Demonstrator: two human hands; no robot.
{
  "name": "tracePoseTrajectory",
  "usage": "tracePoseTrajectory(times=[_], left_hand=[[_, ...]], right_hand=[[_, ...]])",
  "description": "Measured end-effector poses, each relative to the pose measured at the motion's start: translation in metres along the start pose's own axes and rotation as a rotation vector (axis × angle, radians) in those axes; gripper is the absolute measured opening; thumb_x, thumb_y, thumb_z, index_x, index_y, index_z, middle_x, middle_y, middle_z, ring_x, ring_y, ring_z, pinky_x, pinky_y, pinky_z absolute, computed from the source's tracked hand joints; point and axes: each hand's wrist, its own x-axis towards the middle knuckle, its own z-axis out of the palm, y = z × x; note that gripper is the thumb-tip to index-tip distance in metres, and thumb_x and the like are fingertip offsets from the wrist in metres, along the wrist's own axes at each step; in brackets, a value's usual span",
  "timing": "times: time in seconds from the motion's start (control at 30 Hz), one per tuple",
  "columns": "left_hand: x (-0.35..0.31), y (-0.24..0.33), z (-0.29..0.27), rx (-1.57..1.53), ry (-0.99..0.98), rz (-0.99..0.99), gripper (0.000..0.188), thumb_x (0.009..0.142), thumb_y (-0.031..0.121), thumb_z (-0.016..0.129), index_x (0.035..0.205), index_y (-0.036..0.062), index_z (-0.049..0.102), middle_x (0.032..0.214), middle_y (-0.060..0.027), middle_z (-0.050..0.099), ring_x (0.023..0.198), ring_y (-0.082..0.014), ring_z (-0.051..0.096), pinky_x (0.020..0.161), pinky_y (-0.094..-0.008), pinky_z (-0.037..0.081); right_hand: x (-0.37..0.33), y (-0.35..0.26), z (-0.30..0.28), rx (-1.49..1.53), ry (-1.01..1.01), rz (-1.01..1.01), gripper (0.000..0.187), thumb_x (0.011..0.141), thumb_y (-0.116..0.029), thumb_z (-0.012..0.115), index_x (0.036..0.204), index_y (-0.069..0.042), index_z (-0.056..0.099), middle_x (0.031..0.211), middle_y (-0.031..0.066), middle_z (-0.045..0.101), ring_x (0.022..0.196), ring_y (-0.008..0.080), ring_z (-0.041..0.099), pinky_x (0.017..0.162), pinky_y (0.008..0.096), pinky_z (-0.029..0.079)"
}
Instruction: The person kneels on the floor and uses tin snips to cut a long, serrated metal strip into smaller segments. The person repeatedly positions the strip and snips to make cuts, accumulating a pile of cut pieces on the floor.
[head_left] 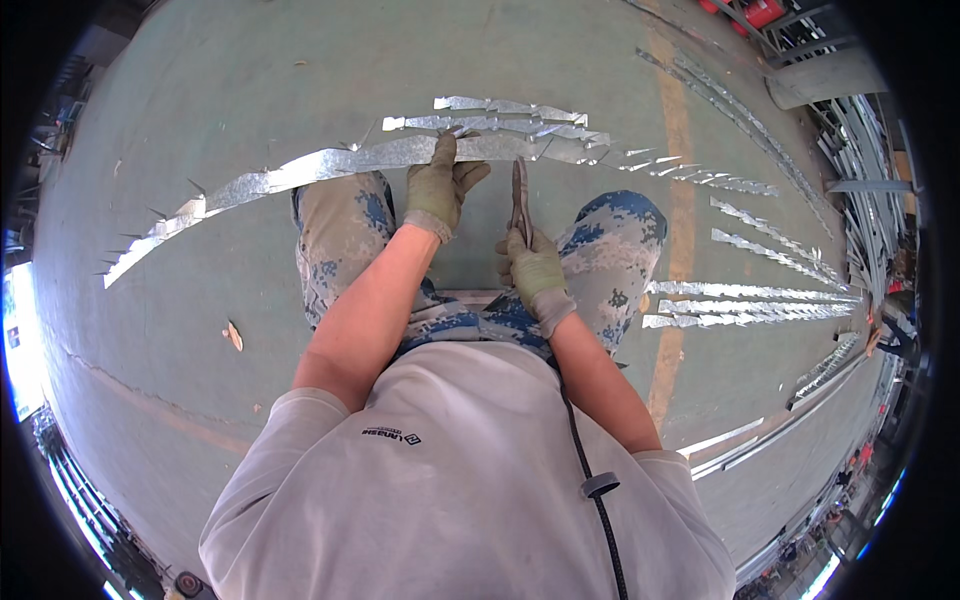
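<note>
From here I have my left hand [438, 190] pinching a long toothed metal strip [280, 178] near the knees [345, 210] and my right hand [535, 268] wrapped round a plier-like tool [519, 200], while other jagged strips [510, 125] crowd the floor [200, 280] beyond and rightward.

Tool [519, 195] partly hidden by right hand [535, 265], shirt [455, 490] cut off below, lower-right clutter [800, 545] too small to tell
</note>
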Motion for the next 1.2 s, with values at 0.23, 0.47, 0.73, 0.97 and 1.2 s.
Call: tracePoseTrajectory(times=[0.23,0.47,0.73,0.97,1.2], left_hand=[[0.000,0.002,0.001,-0.009,-0.004,0.013,0.031,0.105,0.019,0.058,0.124,-0.0050,0.058,0.112,-0.0170,0.070,0.082,-0.0261,0.073,0.075,-0.0403,0.067],[0.003,-0.002,-0.004,-0.036,-0.002,0.016,0.032,0.104,0.018,0.059,0.124,-0.0076,0.056,0.111,-0.0180,0.070,0.077,-0.0259,0.072,0.076,-0.0389,0.067],[0.014,-0.009,-0.015,0.113,0.097,0.005,0.030,0.105,0.020,0.058,0.125,-0.0015,0.059,0.118,-0.0156,0.067,0.096,-0.0276,0.072,0.082,-0.0438,0.066],[-0.006,-0.029,-0.001,0.402,-0.056,-0.322,0.031,0.100,0.024,0.065,0.123,0.0029,0.061,0.109,-0.0121,0.068,0.087,-0.0242,0.068,0.076,-0.0411,0.059],[0.039,-0.074,0.011,0.507,-0.057,-0.625,0.025,0.101,0.035,0.058,0.087,0.0152,0.060,0.071,-0.0012,0.060,0.056,-0.0181,0.054,0.053,-0.0357,0.045]], right_hand=[[0.007,-0.015,-0.013,0.362,-0.297,0.339,0.027,0.091,-0.026,0.074,0.110,-0.011,0.063,0.075,0.0001,0.055,0.053,0.0120,0.048,0.047,0.0288,0.037],[0.005,-0.019,0.003,-0.006,-0.039,0.266,0.024,0.088,-0.022,0.072,0.106,-0.008,0.065,0.073,0.0023,0.056,0.054,0.0148,0.049,0.048,0.0331,0.039],[0.057,0.034,0.023,-0.948,0.326,-0.058,0.029,0.088,-0.017,0.060,0.108,0.004,0.066,0.109,0.0319,0.069,0.110,0.0478,0.066,0.094,0.0511,0.054],[0.042,0.015,0.020,-0.842,0.263,-0.072,0.030,0.088,-0.019,0.061,0.109,0.001,0.070,0.107,0.0273,0.072,0.105,0.0482,0.067,0.092,0.0491,0.055],[0.062,0.024,0.022,-1.632,-0.214,-0.422,0.032,0.094,-0.020,0.054,0.113,-0.005,0.074,0.112,0.0190,0.074,0.107,0.0343,0.071,0.087,0.0474,0.056]])
